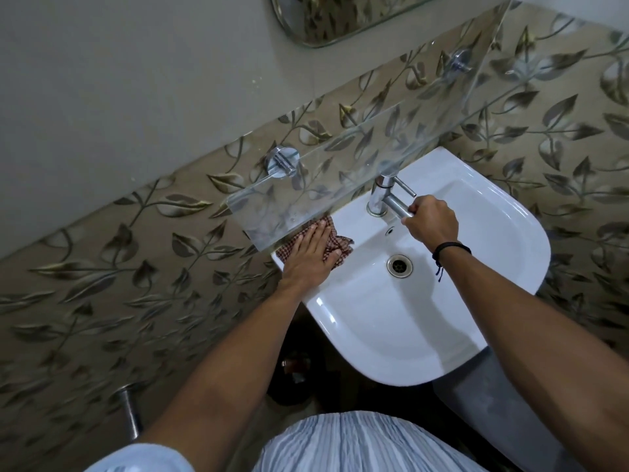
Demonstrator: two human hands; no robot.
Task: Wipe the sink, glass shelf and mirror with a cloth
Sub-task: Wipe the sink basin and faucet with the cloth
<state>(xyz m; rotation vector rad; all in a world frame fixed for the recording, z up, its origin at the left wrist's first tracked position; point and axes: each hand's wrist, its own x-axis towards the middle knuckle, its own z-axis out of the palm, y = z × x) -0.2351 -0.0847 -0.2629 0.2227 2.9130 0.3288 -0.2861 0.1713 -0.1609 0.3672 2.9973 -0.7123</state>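
**Cloth pinned on the sink's back corner**

A bathroom wall, tiled [136, 267] in a raised leaf pattern and plain above, backs a white sink [510, 206]. A glass shelf [374, 137] hangs over the sink's back edge, and the lower rim of a mirror [340, 18] shows higher up.

The cloth [342, 243], checked red-brown and white, lies crumpled on the sink's back left corner, partly under the shelf's near end. The left grip [311, 253] lies flat on it, fingers straight and together, pressing rather than clutching, so the cloth is trapped between palm and rim. The cloth's longer side runs roughly along the back rim towards the tap [381, 195], with a bunched tail spilling towards the bowl.

The right grip [430, 221] is curled round the end of the tap's horizontal spout at the middle of the sink's back edge. It has no cloth.

The left grip is clearly the one placed to wipe. From it, the unwiped bowl and drain [400, 265] lie to the right and nearer the person, so the likely stroke sweeps along the rim or down into the bowl. The shelf above leaves little headroom.
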